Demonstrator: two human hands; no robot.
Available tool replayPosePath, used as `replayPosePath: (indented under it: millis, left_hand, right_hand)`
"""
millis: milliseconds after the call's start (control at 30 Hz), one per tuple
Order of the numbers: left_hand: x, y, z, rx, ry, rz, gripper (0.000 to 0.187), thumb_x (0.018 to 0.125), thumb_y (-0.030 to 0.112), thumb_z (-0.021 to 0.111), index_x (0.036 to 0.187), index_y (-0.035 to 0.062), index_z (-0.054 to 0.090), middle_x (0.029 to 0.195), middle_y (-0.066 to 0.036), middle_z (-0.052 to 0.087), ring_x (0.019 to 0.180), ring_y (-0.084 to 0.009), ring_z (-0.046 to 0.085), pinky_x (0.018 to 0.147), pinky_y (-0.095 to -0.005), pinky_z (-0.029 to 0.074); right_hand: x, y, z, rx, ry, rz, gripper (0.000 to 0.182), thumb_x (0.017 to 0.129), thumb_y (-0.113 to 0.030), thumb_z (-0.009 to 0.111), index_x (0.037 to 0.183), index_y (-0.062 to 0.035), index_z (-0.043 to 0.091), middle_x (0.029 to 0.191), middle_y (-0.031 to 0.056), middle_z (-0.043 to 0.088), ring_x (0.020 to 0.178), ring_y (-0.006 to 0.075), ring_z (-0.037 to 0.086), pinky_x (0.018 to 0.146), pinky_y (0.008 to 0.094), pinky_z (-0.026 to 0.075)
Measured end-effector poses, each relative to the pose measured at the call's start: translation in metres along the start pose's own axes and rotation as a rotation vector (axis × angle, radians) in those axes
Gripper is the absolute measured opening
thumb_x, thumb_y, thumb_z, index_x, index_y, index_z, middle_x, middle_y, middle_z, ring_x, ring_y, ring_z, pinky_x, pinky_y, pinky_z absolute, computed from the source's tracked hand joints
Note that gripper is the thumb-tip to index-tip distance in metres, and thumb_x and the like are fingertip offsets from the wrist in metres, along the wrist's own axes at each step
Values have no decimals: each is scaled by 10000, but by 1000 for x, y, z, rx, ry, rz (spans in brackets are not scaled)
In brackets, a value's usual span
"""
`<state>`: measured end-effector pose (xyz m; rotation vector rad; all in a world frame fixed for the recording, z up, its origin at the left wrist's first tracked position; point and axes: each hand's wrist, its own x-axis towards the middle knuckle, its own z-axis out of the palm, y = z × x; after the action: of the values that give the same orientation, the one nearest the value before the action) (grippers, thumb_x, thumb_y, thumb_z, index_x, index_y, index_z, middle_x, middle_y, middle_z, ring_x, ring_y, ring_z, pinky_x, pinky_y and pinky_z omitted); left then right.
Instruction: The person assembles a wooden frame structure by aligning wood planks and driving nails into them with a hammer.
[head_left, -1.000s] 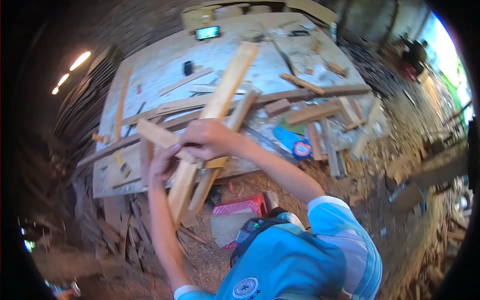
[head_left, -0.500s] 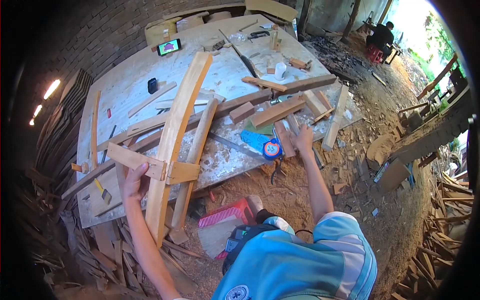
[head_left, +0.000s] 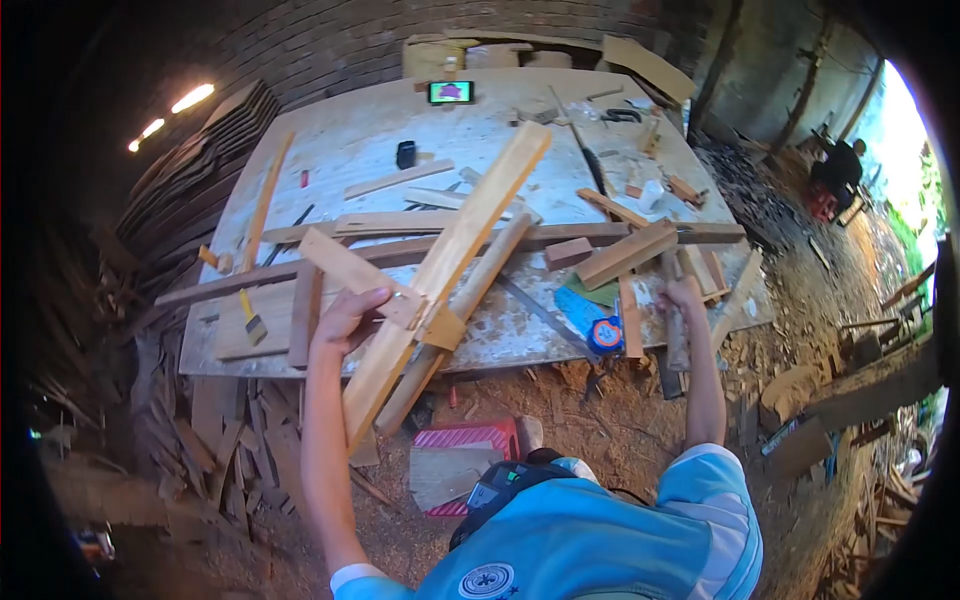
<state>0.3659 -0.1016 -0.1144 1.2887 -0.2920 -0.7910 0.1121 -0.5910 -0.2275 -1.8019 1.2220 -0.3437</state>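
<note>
Evidently, over the worktop's [head_left: 325, 165] front edge, left of its middle, the left hand [head_left: 350, 318] grasps the short board [head_left: 345, 262]; pressure close to where it meets the long board [head_left: 480, 220], which juts past that edge, should steady both. Near the front right corner, the right hand [head_left: 683, 293] curls round a stick [head_left: 677, 345]; knuckles are best clear of the offcut [head_left: 738, 295] alongside.

Wooden assembly, center frame, pale timber. Long flat board [head_left: 482, 220] slants from upper center to lower left, lower end past the table [head_left: 345, 150] edge. Short crosspiece [head_left: 346, 263] angles off its left side. Small block [head_left: 442, 328] on the right spans to a narrower, browner rail [head_left: 488, 272], roughly parallel. Separate greyish-brown stick [head_left: 677, 345], right of center, near-vertical in frame, upper part partly hidden.
</note>
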Motion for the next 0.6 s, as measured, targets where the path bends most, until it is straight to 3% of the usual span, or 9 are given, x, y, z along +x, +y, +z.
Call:
replayPosePath:
  millis: [67,167,233,333,400,467,533,600]
  left_hand:
    - [0,2,4,-8,-13,-7,312,749,179,675,999,37,552,905,-58,617,832,-159,610,706,-286,516]
    - [-2,5,8,20,-20,-22,324,748,197,679,1004,38,559,908,-54,623,804,-148,617,671,-267,520]
    - [2,-2,3,42,-44,-6,337,748,216,683,1008,40,562,915,-56,626,787,-146,621,656,-264,520]
    - [3,2,2,79,-32,-1,358,744,242,689,1014,43,563,926,-59,628,761,-143,625,640,-263,520]
    - [1,3,4,84,-34,-18,369,741,252,694,1017,45,564,928,-60,629,755,-143,627,635,-263,520]
    - [-1,6,6,72,-54,-23,378,738,256,698,1021,46,564,925,-59,630,759,-145,627,633,-261,518]
    - [-2,6,8,65,-60,-46,391,729,252,706,1032,49,566,937,-63,629,779,-151,628,642,-266,519]
    - [-5,10,11,57,-68,-22,397,725,247,710,1037,50,565,947,-63,627,793,-154,628,650,-274,520]
  right_hand:
    - [6,-5,-17,-150,122,-128,185,665,-135,632,669,47,603,560,118,590,487,187,588,435,329,451]
    - [39,24,-37,-421,477,-368,237,688,-187,617,754,41,607,601,134,602,533,206,607,459,343,460]
    - [45,31,-50,-356,626,-492,302,694,-209,611,847,51,600,650,135,609,566,210,614,479,342,465]
    - [-52,-60,-59,-71,703,-371,363,727,-214,614,978,43,568,687,119,603,591,191,606,534,312,483]
    - [-78,-83,-67,215,598,-678,338,783,-192,601,1057,-3,539,711,95,587,582,164,584,544,275,481]
    - [-125,-142,-73,614,216,-741,395,827,-176,577,1166,-29,438,719,68,542,561,142,549,510,264,471]
    - [-166,-186,-65,754,11,-798,400,820,-84,536,1161,1,343,713,68,494,542,156,542,457,277,483]
    - [-197,-210,-47,706,-167,-884,422,812,-77,536,1176,-3,337,696,63,480,530,147,539,460,283,489]
